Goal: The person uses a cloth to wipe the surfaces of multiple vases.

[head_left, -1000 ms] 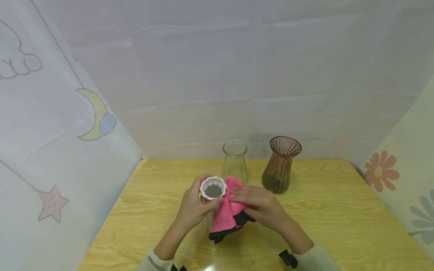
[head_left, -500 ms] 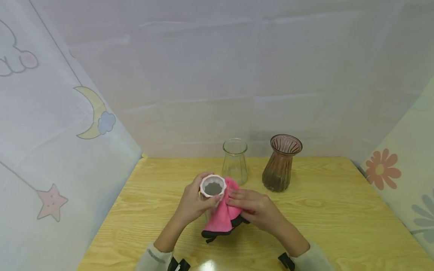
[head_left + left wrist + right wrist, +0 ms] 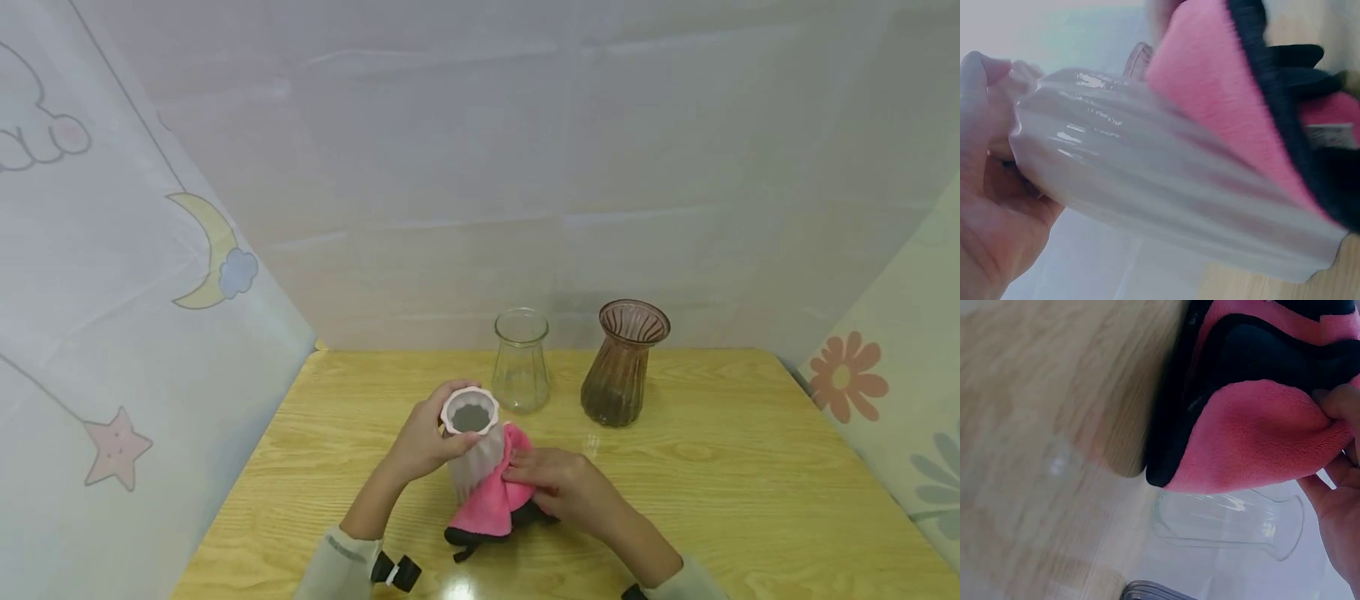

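Observation:
My left hand (image 3: 426,437) grips a white fluted vase (image 3: 476,462) near its scalloped rim, with the thumb on the near side. In the left wrist view the ribbed side of this vase (image 3: 1166,181) runs down toward the table. A pink cloth with black edging (image 3: 489,504) lies against the vase's right side. My right hand (image 3: 566,483) holds that cloth and presses it to the vase. The right wrist view shows the bunched cloth (image 3: 1254,437) pinched by the thumb and fingers of my right hand (image 3: 1341,506). The cloth hides part of the vase's lower body.
Behind the white vase stands a clear glass vase (image 3: 521,367). To its right is a brownish-purple ribbed glass vase (image 3: 617,375). They share a wooden table (image 3: 720,483), and a pale sheet wall (image 3: 465,183) rises at the table's back edge.
My right hand and the cloth have slid down the vase's side, and more of the white upper body shows. My left hand keeps its grip at the rim.

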Tool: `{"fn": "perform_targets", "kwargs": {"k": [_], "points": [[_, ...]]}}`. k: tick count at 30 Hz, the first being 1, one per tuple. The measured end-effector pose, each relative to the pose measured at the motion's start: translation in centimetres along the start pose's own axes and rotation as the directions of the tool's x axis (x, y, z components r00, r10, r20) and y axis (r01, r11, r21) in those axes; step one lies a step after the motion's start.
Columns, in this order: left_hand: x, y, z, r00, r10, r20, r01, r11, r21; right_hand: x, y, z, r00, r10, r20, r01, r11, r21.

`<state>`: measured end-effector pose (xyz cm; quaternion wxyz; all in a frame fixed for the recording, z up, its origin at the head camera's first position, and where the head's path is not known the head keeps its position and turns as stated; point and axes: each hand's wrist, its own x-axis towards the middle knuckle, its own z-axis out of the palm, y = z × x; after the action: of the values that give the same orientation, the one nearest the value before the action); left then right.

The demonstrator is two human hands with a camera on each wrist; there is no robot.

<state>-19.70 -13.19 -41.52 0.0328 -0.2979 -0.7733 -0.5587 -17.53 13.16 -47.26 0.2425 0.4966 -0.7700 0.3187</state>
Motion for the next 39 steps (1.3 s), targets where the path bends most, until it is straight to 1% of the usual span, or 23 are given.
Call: {"fn": "perform_targets", "kwargs": {"k": [4,5,7,9,11,13,16,19,22,26,28,31,34,36,39], "points": [[0.3,-0.4,-0.5,0.998,0.018,0.059,-0.016,0.999,-0.037,-0.2,0.1,0.1,0.999,-0.009,0.035,0.01,1.0,-0.015],[0.3,-0.5,-0.6,0.998,0.018,0.066,-0.014,0.999,-0.049,-0.2,0.1,0.0,0.999,-0.014,0.042,0.015,1.0,-0.022],[0.1,-0.6,-0.5,0.998,0.015,0.057,-0.011,0.998,-0.056,-0.2,0.0,-0.1,0.999,-0.02,0.047,0.021,0.999,-0.033],[-0.3,-0.5,-0.3,1.0,0.009,0.013,-0.008,0.999,-0.041,0.0,-0.1,-0.5,0.999,-0.025,0.035,0.026,0.999,-0.038],[-0.8,-0.3,0.2,0.999,-0.001,-0.049,0.001,1.0,-0.014,0.2,-0.3,-1.2,1.0,-0.028,0.011,0.028,0.998,-0.055],[-1.1,0.1,0.8,0.993,-0.011,-0.12,0.014,1.0,0.023,0.7,-0.4,-2.0,0.999,-0.04,-0.026,0.039,0.998,-0.059],[-1.2,0.7,1.6,0.979,-0.048,-0.2,0.057,0.998,0.039,1.8,-0.4,-3.2,0.994,-0.073,-0.086,0.068,0.996,-0.053],[-1.2,1.1,2.2,0.964,-0.088,-0.249,0.101,0.994,0.04,2.8,-0.2,-3.9,0.987,-0.101,-0.126,0.098,0.995,-0.03],[-1.1,1.4,2.6,0.955,-0.115,-0.274,0.131,0.991,0.039,3.5,0.1,-4.0,0.986,-0.111,-0.123,0.109,0.994,-0.018],[-1.2,1.5,2.8,0.948,-0.133,-0.289,0.154,0.987,0.051,3.9,0.3,-3.6,0.992,-0.096,-0.084,0.095,0.995,-0.008],[-1.2,1.6,2.8,0.948,-0.142,-0.286,0.164,0.985,0.054,3.9,0.3,-3.4,0.995,-0.077,-0.07,0.076,0.997,-0.006],[-1.2,1.6,2.9,0.949,-0.145,-0.28,0.168,0.984,0.059,3.9,0.4,-3.0,0.995,-0.064,-0.073,0.064,0.998,-0.002],[-1.1,1.6,2.8,0.95,-0.14,-0.281,0.164,0.984,0.065,3.7,0.4,-2.7,0.993,-0.07,-0.091,0.07,0.998,-0.003],[-1.0,1.5,2.8,0.951,-0.124,-0.283,0.151,0.986,0.075,3.6,0.3,-2.5,0.992,-0.072,-0.102,0.071,0.997,-0.012],[-0.9,1.4,2.7,0.957,-0.101,-0.27,0.127,0.989,0.08,3.1,0.1,-2.2,0.992,-0.056,-0.11,0.054,0.998,-0.023]]}}
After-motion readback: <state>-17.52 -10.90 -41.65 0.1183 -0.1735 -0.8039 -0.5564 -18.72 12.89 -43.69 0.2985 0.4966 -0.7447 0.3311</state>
